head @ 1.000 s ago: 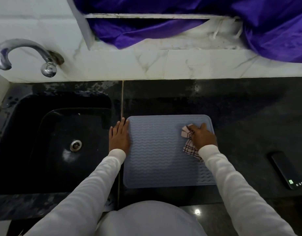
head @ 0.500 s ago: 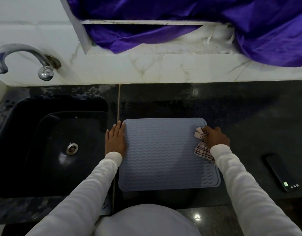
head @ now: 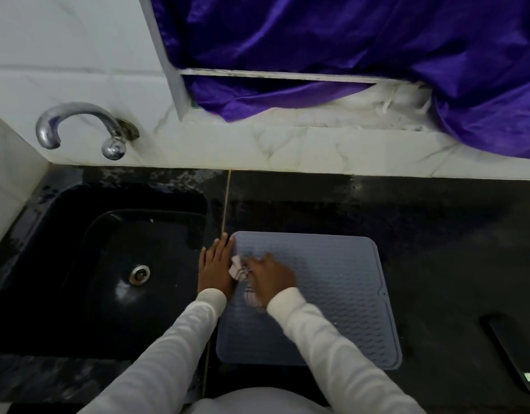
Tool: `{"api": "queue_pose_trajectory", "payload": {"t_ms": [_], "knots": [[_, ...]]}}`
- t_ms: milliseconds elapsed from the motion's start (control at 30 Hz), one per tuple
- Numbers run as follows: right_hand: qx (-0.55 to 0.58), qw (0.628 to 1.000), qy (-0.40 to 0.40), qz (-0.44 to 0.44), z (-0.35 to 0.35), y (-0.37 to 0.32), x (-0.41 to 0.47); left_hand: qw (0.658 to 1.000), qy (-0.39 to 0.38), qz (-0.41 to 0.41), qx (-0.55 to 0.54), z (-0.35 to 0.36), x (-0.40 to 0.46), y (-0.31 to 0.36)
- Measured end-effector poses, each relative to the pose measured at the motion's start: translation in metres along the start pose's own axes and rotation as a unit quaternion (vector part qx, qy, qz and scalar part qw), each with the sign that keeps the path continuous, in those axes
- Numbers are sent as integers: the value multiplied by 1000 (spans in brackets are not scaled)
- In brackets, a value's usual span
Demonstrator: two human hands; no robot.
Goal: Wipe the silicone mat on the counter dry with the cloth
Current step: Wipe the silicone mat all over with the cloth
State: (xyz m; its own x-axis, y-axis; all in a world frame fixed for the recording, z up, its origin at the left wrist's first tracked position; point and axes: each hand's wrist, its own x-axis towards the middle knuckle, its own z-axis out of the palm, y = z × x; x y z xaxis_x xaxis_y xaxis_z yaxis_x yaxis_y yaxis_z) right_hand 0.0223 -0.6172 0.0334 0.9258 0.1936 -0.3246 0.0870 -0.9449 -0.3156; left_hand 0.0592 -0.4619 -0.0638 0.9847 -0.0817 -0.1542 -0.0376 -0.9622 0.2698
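A grey-blue silicone mat (head: 326, 297) with a wavy ribbed surface lies flat on the black counter, just right of the sink. My left hand (head: 214, 265) lies flat with straight fingers on the mat's left edge. My right hand (head: 271, 276) grips a crumpled checked cloth (head: 243, 271) and holds it against the mat near its left side, close beside my left hand. The hand is blurred with motion. Most of the cloth is hidden under my fingers and sleeve.
A black sink (head: 108, 273) with a metal drain sits to the left, a chrome tap (head: 78, 127) above it. A dark phone (head: 515, 354) lies on the counter at the right edge. Purple fabric (head: 362, 49) hangs over the white ledge behind.
My right hand has swept the cloth from the mat's right side across to its left side. My left hand has stayed on the left edge. The camera view shifted left and up.
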Motion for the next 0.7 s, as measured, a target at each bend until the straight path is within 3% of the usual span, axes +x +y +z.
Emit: {"api": "queue_pose_trajectory", "payload": {"t_ms": [167, 700], "knots": [[-35, 999, -13, 15, 26, -15, 14, 1000, 11, 18, -3, -2, -1, -2], [12, 989, 42, 138, 15, 103, -24, 999, 26, 19, -26, -8, -5, 1]]}}
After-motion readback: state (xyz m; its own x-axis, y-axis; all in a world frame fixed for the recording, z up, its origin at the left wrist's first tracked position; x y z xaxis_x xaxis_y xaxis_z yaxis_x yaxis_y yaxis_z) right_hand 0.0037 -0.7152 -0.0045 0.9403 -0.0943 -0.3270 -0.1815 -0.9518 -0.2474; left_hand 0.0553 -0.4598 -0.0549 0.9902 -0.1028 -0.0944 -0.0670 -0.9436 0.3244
